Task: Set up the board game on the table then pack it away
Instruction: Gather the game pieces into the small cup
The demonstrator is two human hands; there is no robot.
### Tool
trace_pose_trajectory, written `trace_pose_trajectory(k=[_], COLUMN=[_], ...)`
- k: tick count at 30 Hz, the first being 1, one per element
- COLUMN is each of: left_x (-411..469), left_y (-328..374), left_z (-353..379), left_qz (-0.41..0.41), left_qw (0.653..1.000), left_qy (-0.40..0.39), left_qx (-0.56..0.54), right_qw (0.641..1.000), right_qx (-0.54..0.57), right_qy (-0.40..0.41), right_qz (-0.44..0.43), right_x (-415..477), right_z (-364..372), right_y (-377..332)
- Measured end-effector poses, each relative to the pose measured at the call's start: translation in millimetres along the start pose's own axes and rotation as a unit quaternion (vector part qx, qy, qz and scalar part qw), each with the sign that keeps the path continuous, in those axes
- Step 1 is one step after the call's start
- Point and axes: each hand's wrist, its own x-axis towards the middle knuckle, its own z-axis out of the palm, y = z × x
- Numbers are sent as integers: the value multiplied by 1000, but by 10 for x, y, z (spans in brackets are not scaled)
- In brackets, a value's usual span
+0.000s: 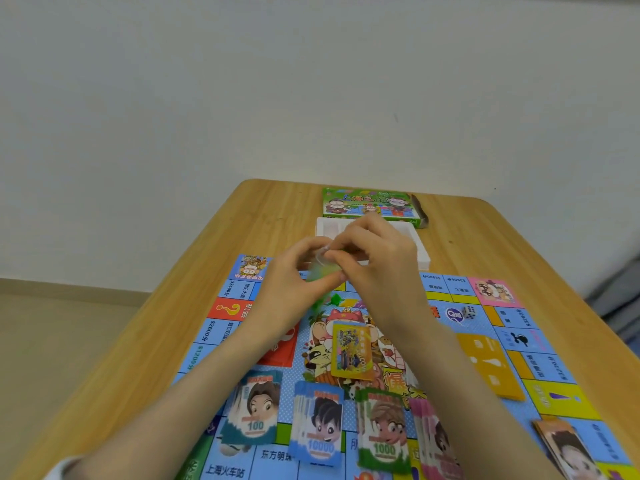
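My left hand (294, 285) and right hand (377, 268) meet above the far edge of the board (554, 368). The fingers of both pinch a small clear bag (323, 273) between them. The bag is blurred, with something pale green and yellow inside.

The board lies flat on the wooden table (166, 323). It is a blue sheet ringed with coloured squares, with cartoon animals in the middle. Four stacks of paper money lie side by side along its near side: a teal 100 stack (254, 410), a blue 10000 stack (318, 424), a green 1000 stack (382, 431) and a pink stack (436, 441) whose number I cannot read.

A yellow card (351, 351) sits at the centre and a pile of orange cards (491, 365) lies to its right. A white die (469, 311) rests near the far right corner. A few small green pieces (334, 300) lie just below my hands.

Behind my hands is a white tray (323, 227), partly hidden. Beyond it, a green box (367, 202) sits near the table's far edge.
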Motion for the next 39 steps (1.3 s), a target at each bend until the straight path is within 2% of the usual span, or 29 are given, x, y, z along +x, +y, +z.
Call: trace_pose_trajectory(k=[5, 7, 9, 10, 11, 14, 17, 23, 25, 32, 39], left_x=[-4, 0, 8, 11, 11, 1, 9, 28, 26, 25, 26], left_y=[-1, 0, -1, -5, -3, 18, 60, 79, 83, 84, 91], left_z=[-6, -9, -15, -21, -27, -52, -66, -96, -92, -99, -104], left_qz=[1, -2, -13, -18, -24, -30, -15, 11, 14, 13, 10], left_qw=[1000, 1000, 1000, 1000, 999, 996, 992, 985, 985, 986, 986], left_qy=[3, 7, 18, 24, 32, 69, 106, 146, 145, 135, 137], left_qx=[4, 0, -4, -5, -10, -38, -65, -91, -90, -92, -94], right_qw=[999, 998, 996, 995, 993, 950, 928, 898, 896, 923, 918], right_qx=[-43, -55, -55, -58, -73, -149, -136, -130, -140, -140, -107], right_qy=[0, 27, 69, 64, 26, -197, -305, -414, -415, -349, -378], right_qz=[-16, -24, 5, 43, 92, 191, 164, 68, 75, 79, 45], right_x=[-8, -12, -6, -1, 3, -58, -123, -156, -155, -133, -156], right_z=[4, 3, -4, -5, -4, 37, 107, 240, 216, 236, 279], right_y=[21, 9, 32, 64, 109, 217, 240, 297, 260, 267, 153])
